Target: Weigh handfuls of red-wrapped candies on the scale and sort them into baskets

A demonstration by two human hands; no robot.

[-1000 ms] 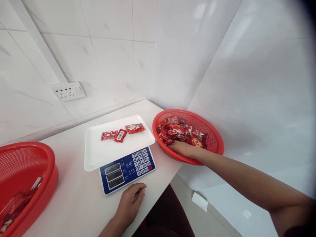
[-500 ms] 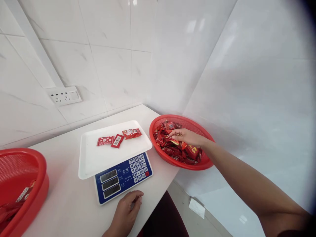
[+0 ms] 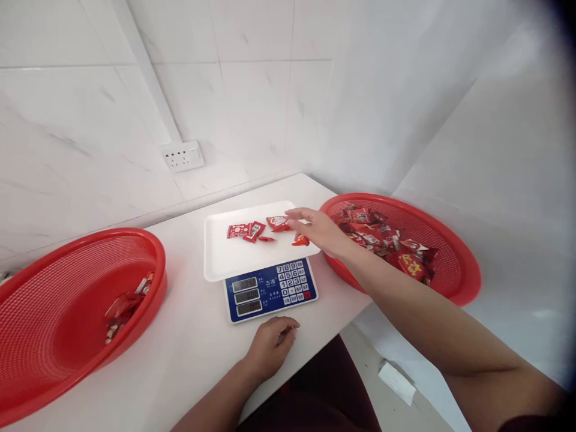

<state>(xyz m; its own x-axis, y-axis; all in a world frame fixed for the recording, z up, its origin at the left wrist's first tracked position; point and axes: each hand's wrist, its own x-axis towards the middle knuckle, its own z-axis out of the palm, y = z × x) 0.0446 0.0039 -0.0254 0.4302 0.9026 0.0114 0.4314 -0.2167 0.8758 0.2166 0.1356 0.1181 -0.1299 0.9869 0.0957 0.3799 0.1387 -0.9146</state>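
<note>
A blue digital scale (image 3: 270, 290) with a white weighing tray (image 3: 234, 255) stands on the white counter. Several red candy packets (image 3: 254, 230) lie on the tray. My right hand (image 3: 317, 230) hovers over the tray's right end with fingers stretched out and apart. One red candy (image 3: 300, 241) lies just under it and another small one (image 3: 266, 239) lies further left. My left hand (image 3: 270, 345) rests on the counter in front of the scale, fingers loosely curled, holding nothing I can see.
A red mesh basket (image 3: 454, 282) with many red candies sits at the counter's right end. A second red basket (image 3: 54, 312) with a few packets sits at the left. A wall socket (image 3: 182, 155) is on the tiled wall behind.
My right hand came out of the right basket and moved left over the scale tray, opening. Two more candies now lie on the tray. The view swung left.
</note>
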